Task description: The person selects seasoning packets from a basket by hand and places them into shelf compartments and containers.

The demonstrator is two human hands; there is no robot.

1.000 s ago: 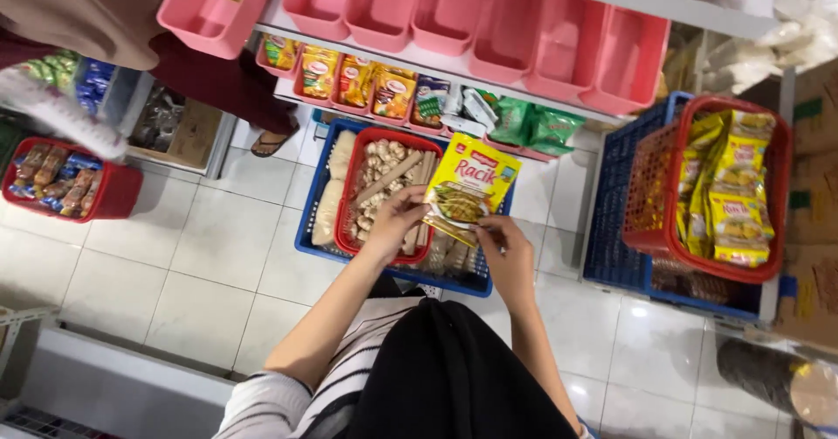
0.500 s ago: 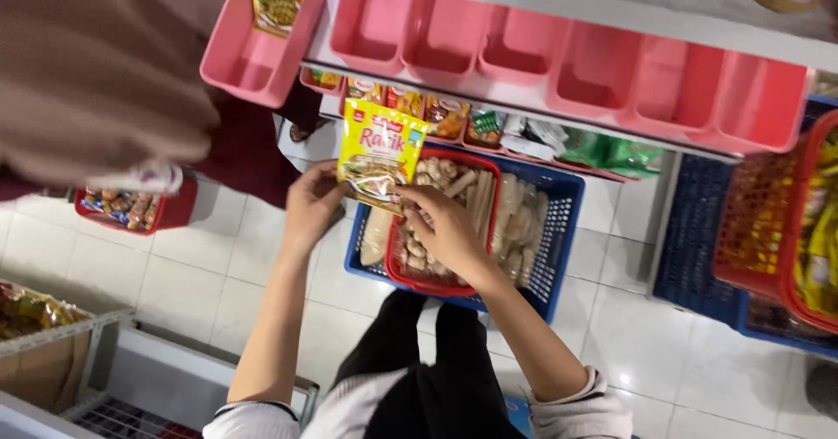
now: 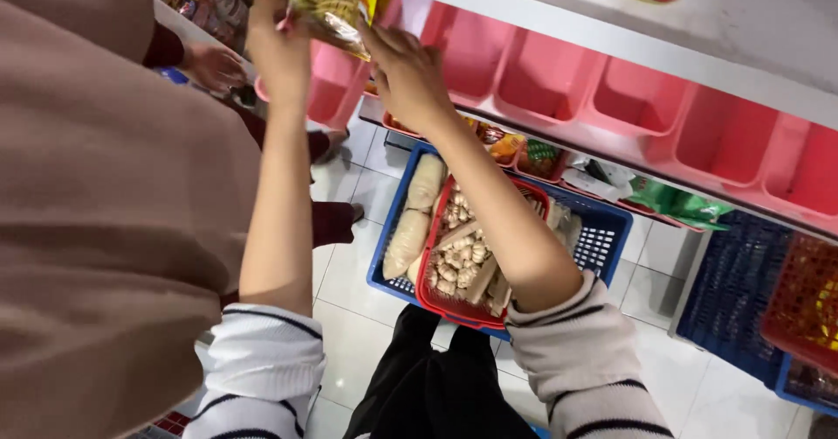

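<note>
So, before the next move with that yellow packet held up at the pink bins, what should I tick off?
1. Both hands on the packet: ok, left hand and right hand hold it at either side.
2. Packet whole in view: not ok, its top is cut off.
3. Pink bin below the packet free: cannot tell, hidden.
4. Neighbouring pink bin free: ok.
5. Another person's hand nearby: not ok, close on the left.

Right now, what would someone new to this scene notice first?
Both hands, left hand and right hand, lift a yellow snack packet up to the row of pink bins at the top. Below them, on the tiled floor, a red basket of pale snacks sits in a blue basket.
</note>
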